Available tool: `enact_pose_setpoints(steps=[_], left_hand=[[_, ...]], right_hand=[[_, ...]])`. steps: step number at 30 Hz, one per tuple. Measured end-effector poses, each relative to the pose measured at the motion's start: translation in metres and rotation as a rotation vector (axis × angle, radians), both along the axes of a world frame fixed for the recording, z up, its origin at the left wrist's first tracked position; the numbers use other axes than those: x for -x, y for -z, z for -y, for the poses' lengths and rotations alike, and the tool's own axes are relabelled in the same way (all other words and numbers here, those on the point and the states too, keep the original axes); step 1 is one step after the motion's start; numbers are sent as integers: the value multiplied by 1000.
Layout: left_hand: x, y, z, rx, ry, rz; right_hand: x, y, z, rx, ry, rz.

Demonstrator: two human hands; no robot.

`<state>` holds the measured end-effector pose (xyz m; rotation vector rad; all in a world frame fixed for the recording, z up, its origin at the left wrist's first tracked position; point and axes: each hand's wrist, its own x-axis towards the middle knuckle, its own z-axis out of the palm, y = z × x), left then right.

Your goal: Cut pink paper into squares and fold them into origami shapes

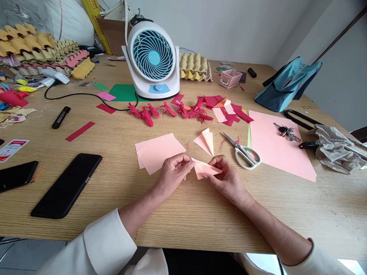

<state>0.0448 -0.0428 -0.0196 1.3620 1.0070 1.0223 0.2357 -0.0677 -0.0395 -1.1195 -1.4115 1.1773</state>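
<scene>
A small folded piece of pink paper (204, 169) is held just above the table between both hands. My left hand (174, 170) pinches its left corner between thumb and fingers. On the other side my right hand (226, 178) grips the right end, thumb in front. Just beyond lies another folded pink paper (206, 141), pleated into a fan-like point. Flat pink sheets (160, 152) overlap on the table past my left hand. White-handled scissors (246, 155) lie to the right, blades pointing away and left.
Red paper figures (169, 109) and red scraps (214, 101) stretch across the middle, before a white fan (154, 59). Large pink sheets (273, 149) with keys (288, 132) lie right, near a blue bag (287, 85). Black phones (67, 185) lie left; egg trays (195, 65) stand behind.
</scene>
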Motion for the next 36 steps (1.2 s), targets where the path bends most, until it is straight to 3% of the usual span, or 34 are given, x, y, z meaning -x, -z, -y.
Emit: enact_pose_setpoints(steps=[3,7,13,21,31,36], left_hand=[[-1,2,1,33,-42,87],[-6,4,5,106,-63,192],[-12,5,12,79,-52,144],[-15,2,15,97,-33,139],[-8,3,5,-142,-41,-92],[-7,2,5,-204,-8,-218]], right_hand=[[2,-6,-1,59,-11,-118],[4,-15,-1,155,-60,-106],[3,-18,0,148,-50,81],[2,-15,-2,137,-27,-2],[-1,-19,-1,183,-31,98],[-1,-19,-4,202,23,-21]])
